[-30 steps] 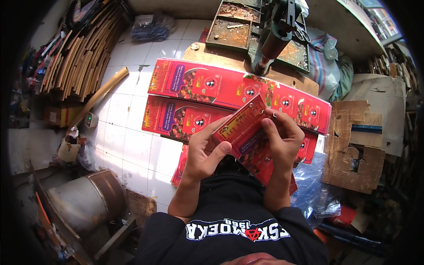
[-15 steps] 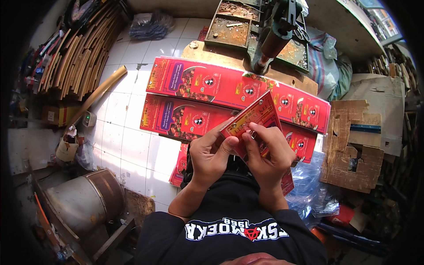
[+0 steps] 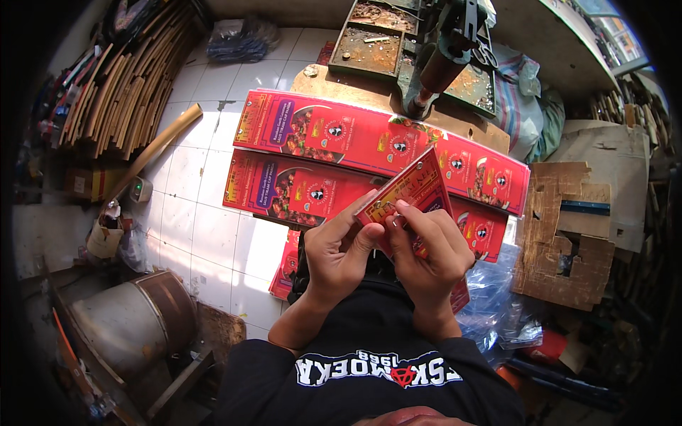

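Note:
My left hand (image 3: 334, 252) grips the edge of a red printed panel (image 3: 419, 183), its thumb on the face. The panel is tilted, one end raised toward the far side, with small round metal eyelets near its corners. My right hand (image 3: 432, 248) is closed in a pinch against the panel's face, thumb and index finger together near its left edge. Something small and shiny shows at those fingertips, too small to name. Beyond my hands lie two rows of similar long red panels (image 3: 369, 145), partly overlapping. The held panel's lower part runs behind my right hand.
A hand-press machine (image 3: 433, 71) with metal trays (image 3: 366, 50) of small parts stands on a wooden board at the back. Stacked cardboard strips (image 3: 128, 92) lean at the left, above a metal drum (image 3: 121, 319). Clear plastic (image 3: 490, 291) and torn cardboard (image 3: 561, 241) lie right.
The right fingertips have shifted slightly on the panel's face. The left hand keeps its grip, and the panel is almost in the same place.

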A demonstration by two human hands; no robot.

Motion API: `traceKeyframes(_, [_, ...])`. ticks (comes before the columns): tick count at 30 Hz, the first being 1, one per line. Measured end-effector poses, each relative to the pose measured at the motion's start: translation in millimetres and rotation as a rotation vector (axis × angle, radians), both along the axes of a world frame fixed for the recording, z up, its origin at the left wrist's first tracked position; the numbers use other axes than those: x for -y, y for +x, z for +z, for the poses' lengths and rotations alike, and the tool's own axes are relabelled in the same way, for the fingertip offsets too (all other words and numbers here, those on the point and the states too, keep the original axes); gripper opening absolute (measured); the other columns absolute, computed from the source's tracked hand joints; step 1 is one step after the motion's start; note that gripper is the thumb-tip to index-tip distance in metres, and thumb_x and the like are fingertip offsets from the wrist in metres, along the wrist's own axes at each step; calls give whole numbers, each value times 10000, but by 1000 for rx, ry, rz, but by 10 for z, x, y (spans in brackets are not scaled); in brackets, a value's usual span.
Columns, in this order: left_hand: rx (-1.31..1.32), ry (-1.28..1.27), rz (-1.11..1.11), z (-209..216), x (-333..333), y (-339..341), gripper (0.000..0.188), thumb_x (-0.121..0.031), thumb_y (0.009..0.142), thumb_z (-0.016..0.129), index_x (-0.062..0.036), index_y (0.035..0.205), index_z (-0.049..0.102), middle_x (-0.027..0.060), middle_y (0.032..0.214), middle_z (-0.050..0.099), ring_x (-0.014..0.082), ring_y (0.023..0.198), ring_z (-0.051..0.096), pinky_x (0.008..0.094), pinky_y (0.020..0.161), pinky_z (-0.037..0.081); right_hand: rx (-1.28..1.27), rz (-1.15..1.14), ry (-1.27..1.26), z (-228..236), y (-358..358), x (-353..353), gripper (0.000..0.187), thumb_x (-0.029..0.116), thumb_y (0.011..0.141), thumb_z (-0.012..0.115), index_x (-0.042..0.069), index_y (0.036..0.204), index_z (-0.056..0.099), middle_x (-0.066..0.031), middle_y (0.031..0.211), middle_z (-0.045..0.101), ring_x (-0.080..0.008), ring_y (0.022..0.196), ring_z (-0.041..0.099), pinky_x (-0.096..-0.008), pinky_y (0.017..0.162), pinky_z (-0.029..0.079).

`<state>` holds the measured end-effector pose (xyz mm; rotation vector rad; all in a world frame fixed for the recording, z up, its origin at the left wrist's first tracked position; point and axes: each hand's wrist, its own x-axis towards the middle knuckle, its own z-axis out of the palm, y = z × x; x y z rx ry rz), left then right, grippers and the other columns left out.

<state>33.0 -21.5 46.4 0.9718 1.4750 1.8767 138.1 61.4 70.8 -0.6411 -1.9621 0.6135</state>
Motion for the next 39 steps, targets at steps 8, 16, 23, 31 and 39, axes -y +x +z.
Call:
traceKeyframes(8, [-132,-43,54,64,23,17,424,-139,926,650,78,1275,547,-2,696,613,7,589,444,168,523,332,10,-1,64,22,-17,41,286,-65,732,743,-28,1009,683,-81,704,599,-194,573,560,-294,503,446])
traceKeyframes(16, [-280,-33,77,92,50,8,416,-110,910,662,56,1277,557,100,739,686,72,616,618,210,563,474,7,29,151,47,-42,75,310,-86,724,727,-64,1026,661,-96,699,573,-207,568,553,-303,506,444])
traceKeyframes(23, [-243,18,104,21,5,16,404,-126,925,647,74,1265,560,-12,659,587,0,551,420,177,486,310,16,14,103,56,-48,68,284,-71,733,733,-53,1009,671,-90,701,584,-198,568,557,-301,503,444])
traceKeyframes(31, [-137,-26,122,36,17,7,391,-127,927,643,71,1257,571,-19,642,558,9,564,426,180,504,320,22,8,75,14,-80,66,285,-60,735,740,-38,1012,676,-85,709,595,-196,574,559,-300,503,442])
traceKeyframes(39, [-285,-34,83,4,77,-52,389,-97,915,652,69,1257,570,94,780,682,62,644,594,210,570,459,99,57,101,113,-24,3,295,-50,728,742,-18,1015,682,-75,711,589,-199,593,560,-297,515,441])
